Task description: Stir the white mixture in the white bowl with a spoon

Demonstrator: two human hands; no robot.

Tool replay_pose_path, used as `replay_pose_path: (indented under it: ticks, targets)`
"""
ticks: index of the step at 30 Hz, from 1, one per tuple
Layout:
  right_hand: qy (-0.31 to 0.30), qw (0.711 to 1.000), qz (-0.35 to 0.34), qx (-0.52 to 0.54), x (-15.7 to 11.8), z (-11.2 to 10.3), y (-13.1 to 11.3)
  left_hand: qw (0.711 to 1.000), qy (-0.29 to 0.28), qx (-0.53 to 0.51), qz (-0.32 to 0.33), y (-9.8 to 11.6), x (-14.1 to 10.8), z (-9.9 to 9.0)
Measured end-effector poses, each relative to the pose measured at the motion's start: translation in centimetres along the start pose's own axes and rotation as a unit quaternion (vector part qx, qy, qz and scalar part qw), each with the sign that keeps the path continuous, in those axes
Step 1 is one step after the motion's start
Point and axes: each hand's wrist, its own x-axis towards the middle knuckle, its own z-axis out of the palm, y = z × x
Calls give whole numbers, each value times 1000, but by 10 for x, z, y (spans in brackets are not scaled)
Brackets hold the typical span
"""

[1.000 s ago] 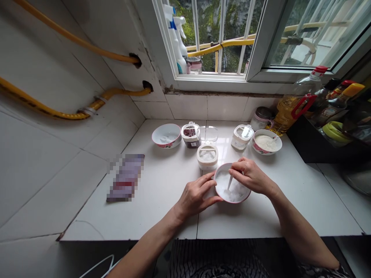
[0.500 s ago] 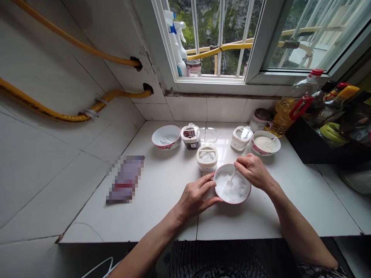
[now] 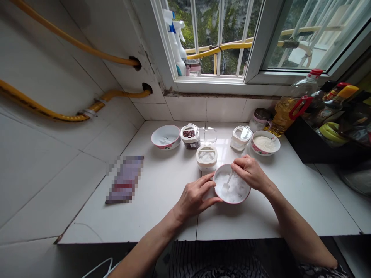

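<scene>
A bowl [image 3: 246, 195] with a pink rim stands on the white tiled counter, holding a white grainy substance [image 3: 239, 186]. My left hand [image 3: 197, 196] grips its left side, thumb low and fingers along the rim. Pinched in my right hand [image 3: 251, 172] is the handle of a small white spoon [image 3: 226, 187], whose head rests in the white grains. Just behind the bowl is a small jar [image 3: 206, 159] with white contents and its clear lid [image 3: 208, 136] raised.
Behind stand a floral bowl [image 3: 165, 137], a jar of dark red bits [image 3: 189, 136], another lidded jar [image 3: 241, 138] and a bowl of pale grains [image 3: 265, 143]. An oil bottle [image 3: 285, 110] and a black box [image 3: 304, 143] of bottles flank the right. A blurred purple packet [image 3: 126, 179] lies left.
My right hand has shifted slightly left, carrying the spoon's head left and a little toward me within the white grains. My left hand keeps its hold on the bowl.
</scene>
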Motion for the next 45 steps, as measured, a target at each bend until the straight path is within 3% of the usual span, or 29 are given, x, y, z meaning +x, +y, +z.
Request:
replay_pose_path:
  ticks: [7,21,27,31,34,36,38,40,42,45]
  targets:
    - [0,980,129,153,4,-8,8,1000,3,1,2,1,1,0]
    - [50,936,188,294,19,0,25,1000,4,9,3,2,2,-1]
    - [192,940,111,260,26,12,11,1000,18,16,17,1,4,0]
    - [243,967,-51,52,23,23,-3,1000,18,8,16,1,4,0]
    - [248,956,-146,-51,19,23,-8,1000,21,14,17,2,5,0]
    - [277,948,-146,-51,17,16,-8,1000,21,16,17,2,4,0]
    - [298,949,-100,-8,13,7,-7,1000,21,13,16,1,4,0]
    - [262,962,-39,63,10,-2,-4,1000,18,9,13,1,3,0]
    - [170,978,1,120,6,-9,0,1000,13,6,9,0,2,0]
    - [60,994,10,95,2,-13,4,1000,8,1,5,0,2,0]
